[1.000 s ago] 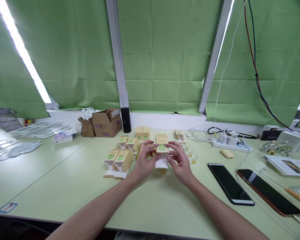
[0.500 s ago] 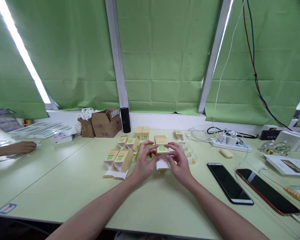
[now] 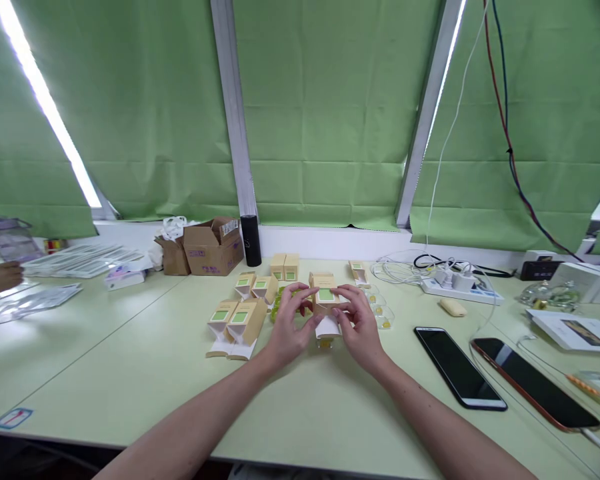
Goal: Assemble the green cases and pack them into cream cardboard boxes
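Note:
Between my two hands is a small tan cardboard box (image 3: 325, 297) with a green square on it; its white flap (image 3: 327, 327) hangs open towards me. My left hand (image 3: 293, 323) grips the box's left side, fingers on top and thumb near the flap. On the other side my right hand (image 3: 360, 323) grips it the same way. A small clear piece with yellow (image 3: 325, 343) shows just below the flap. Two open boxes (image 3: 247, 319) stand left of my left hand, flaps towards me. Green items (image 3: 277, 303) are partly hidden behind my left hand, and clear domed packs (image 3: 384, 313) lie beyond my right.
More small boxes (image 3: 285, 267) stand farther back, one (image 3: 359, 273) at the right. Two phones (image 3: 459, 367) with cables, a power strip (image 3: 463, 287) and a cream case (image 3: 453, 307) lie right. A carton (image 3: 213, 247) and black cylinder (image 3: 251, 240) stand behind. Another person's hand (image 3: 3, 277) is far left.
The box in my hands has shifted very slightly, with its flap raised a little. At far left, the other person's hand has drawn back from the clear packets.

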Demonstrator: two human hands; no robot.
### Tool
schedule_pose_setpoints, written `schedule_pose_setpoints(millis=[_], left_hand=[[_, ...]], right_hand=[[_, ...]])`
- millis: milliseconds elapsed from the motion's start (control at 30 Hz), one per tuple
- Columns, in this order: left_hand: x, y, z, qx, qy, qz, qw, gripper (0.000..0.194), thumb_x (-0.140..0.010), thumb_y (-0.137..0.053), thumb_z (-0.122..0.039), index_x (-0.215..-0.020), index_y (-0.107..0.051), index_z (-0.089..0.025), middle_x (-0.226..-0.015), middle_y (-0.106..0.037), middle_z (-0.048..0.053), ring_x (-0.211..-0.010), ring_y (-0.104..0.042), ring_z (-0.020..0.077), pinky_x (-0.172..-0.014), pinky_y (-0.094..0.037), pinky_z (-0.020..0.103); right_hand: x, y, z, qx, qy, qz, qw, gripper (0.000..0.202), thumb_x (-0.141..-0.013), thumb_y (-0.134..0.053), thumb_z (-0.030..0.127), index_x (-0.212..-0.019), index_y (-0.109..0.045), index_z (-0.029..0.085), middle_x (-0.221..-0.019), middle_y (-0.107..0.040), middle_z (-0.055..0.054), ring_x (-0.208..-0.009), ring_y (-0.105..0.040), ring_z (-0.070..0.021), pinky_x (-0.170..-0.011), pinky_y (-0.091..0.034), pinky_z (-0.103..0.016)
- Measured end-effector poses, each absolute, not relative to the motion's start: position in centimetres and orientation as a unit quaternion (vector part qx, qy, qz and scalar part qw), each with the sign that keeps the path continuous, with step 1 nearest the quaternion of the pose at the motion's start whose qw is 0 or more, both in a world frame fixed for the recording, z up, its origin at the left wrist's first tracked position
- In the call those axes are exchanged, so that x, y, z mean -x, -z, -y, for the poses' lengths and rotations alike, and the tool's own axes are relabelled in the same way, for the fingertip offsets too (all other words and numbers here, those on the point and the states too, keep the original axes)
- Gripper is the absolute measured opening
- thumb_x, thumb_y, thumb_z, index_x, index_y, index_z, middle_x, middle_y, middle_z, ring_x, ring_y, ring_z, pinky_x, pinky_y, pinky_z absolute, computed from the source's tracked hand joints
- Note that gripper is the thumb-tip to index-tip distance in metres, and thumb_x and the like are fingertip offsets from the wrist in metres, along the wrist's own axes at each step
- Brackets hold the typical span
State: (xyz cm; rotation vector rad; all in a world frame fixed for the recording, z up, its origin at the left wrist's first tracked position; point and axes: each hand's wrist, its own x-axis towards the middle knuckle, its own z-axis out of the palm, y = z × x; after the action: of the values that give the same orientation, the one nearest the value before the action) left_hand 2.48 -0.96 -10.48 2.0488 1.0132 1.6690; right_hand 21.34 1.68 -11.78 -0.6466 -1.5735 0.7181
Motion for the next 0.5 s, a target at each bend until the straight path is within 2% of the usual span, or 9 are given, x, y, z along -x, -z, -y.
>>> schedule_pose_setpoints(millis=[133,233,300,500], left_hand=[[-2.11,10.31,1.23,-0.75,-0.538,-0.342,0.174,0.065,-0.1,-0.064,-0.059,-0.158,-0.052,-0.033,-0.149,-0.041,0.014,-0.118,-0.056,0.0285,-0.1,-0.053,0.046],[-2.05,10.37,1.26,-0.77,-0.505,-0.337,0.196,0.095,-0.088,-0.074,-0.07,-0.168,-0.036,-0.035,-0.155,-0.033,0.015,-0.123,-0.051,0.0323,-0.102,-0.051,0.049],[-2.12,10.42,1.25,-0.775,-0.489,-0.343,0.207,0.106,-0.083,-0.079,-0.07,-0.17,-0.029,-0.036,-0.157,-0.03,0.015,-0.125,-0.05,0.0329,-0.104,-0.05,0.05],[-2.39,10.46,1.14,-0.758,-0.509,-0.355,0.202,0.086,-0.092,-0.074,-0.061,-0.165,-0.038,-0.035,-0.15,-0.035,0.014,-0.114,-0.051,0.0274,-0.098,-0.049,0.045]], right_hand=[[-21.58,11.85,-2.0,0.282,-0.307,0.672,0.612,0.029,-0.103,-0.06,0.033,-0.131,-0.068,0.031,-0.144,-0.051,-0.011,-0.085,-0.072,-0.0148,-0.075,-0.063,-0.033],[-21.65,11.8,-2.1,0.284,-0.309,0.667,0.616,0.03,-0.102,-0.061,0.034,-0.132,-0.068,0.03,-0.144,-0.052,-0.011,-0.087,-0.073,-0.0156,-0.074,-0.064,-0.032],[-21.62,11.69,-2.05,0.283,-0.314,0.662,0.619,0.03,-0.102,-0.061,0.033,-0.131,-0.067,0.03,-0.144,-0.052,-0.011,-0.087,-0.073,-0.0157,-0.072,-0.064,-0.031],[-21.41,11.46,-1.7,0.283,-0.318,0.661,0.618,0.029,-0.101,-0.063,0.033,-0.13,-0.068,0.03,-0.145,-0.05,-0.01,-0.087,-0.073,-0.0145,-0.075,-0.065,-0.032]])
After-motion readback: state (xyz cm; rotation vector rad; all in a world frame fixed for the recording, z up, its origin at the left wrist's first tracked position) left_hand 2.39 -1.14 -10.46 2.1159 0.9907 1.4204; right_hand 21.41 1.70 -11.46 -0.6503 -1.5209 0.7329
